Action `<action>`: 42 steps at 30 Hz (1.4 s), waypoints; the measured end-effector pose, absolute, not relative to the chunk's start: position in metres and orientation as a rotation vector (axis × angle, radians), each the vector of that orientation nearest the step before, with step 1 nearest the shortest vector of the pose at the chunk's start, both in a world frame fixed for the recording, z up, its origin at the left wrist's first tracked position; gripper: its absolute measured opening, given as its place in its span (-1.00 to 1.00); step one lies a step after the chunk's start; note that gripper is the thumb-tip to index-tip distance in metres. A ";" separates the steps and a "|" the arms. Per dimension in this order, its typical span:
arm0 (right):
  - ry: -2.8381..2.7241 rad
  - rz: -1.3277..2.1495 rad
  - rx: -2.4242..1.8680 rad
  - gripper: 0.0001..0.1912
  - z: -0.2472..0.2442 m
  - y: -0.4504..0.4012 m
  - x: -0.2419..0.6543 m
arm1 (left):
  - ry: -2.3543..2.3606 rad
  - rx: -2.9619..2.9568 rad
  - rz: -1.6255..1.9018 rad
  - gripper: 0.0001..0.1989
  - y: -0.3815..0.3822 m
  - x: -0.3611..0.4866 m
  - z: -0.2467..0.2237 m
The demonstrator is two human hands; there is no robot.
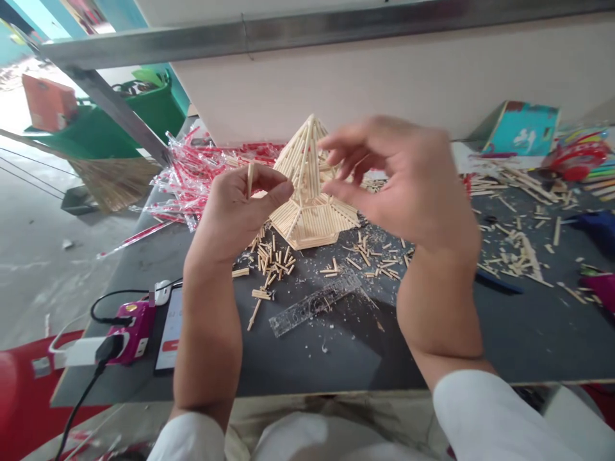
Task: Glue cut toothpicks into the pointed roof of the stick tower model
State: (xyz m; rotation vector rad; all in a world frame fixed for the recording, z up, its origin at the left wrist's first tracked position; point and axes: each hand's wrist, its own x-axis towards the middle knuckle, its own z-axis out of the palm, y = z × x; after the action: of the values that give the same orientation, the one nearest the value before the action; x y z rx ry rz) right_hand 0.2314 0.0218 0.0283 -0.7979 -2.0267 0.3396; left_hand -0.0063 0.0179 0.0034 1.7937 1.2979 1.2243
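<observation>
A small model building of pale wooden sticks (312, 224), with a pointed roof over a flared lower tier, stands on the dark table. My left hand (235, 205) is closed at its left side, with a short wooden stick (250, 180) upright between the fingers. At the model's right, my right hand (398, 173) is raised, slightly blurred, its thumb and fingers curved and apart with nothing visible between them. Whether its fingertips touch the model I cannot tell. Both hands hide parts of the model's sides. Below it lie several cut stick pieces (276, 259).
A clear ruler (314, 306) lies in front of the model. Red-and-clear plastic wrappers (185, 173) heap at the back left. A purple power adapter (132, 333) and phone (169, 326) sit at the left edge. Stick scraps (521, 256) and a teal box (523, 128) are at right.
</observation>
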 end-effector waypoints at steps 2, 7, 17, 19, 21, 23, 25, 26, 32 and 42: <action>-2.118 0.299 -0.766 -0.55 0.027 0.018 0.214 | 1.255 1.780 1.183 -0.83 0.018 -0.006 0.003; -2.180 0.241 -0.829 -0.65 0.018 0.024 0.205 | 1.218 1.766 1.142 -0.77 0.018 -0.004 0.001; -2.211 0.190 -0.818 -0.77 0.012 0.028 0.198 | 1.190 1.831 1.197 -0.73 0.021 0.000 0.001; -2.230 0.189 -0.840 -0.76 0.012 0.029 0.199 | 1.229 1.846 1.204 -0.75 0.021 0.000 0.000; -2.254 0.185 -0.854 -0.75 0.013 0.029 0.202 | 1.269 1.862 1.198 -0.77 0.021 0.002 -0.001; -2.262 0.165 -0.863 -0.73 0.016 0.029 0.206 | 1.285 1.866 1.197 -0.77 0.020 0.004 -0.001; -2.250 0.143 -0.874 -0.76 0.019 0.029 0.210 | 1.280 1.867 1.202 -0.77 0.019 0.007 -0.001; -2.244 0.134 -0.881 -0.78 0.019 0.029 0.211 | 1.273 1.869 1.201 -0.77 0.018 0.008 -0.001; -2.273 0.089 -0.891 -0.83 0.018 0.030 0.210 | 1.253 1.897 1.192 -0.79 0.019 0.008 -0.003; -2.281 0.031 -1.038 -0.81 0.010 0.034 0.206 | 1.464 2.019 1.285 -0.84 0.028 0.007 -0.012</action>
State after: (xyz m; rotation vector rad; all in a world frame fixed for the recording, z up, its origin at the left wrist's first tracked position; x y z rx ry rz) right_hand 0.2061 0.0343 0.0101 -1.0378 -2.2813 0.0311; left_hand 0.0069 0.0276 -0.0123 2.0185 1.4636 1.2854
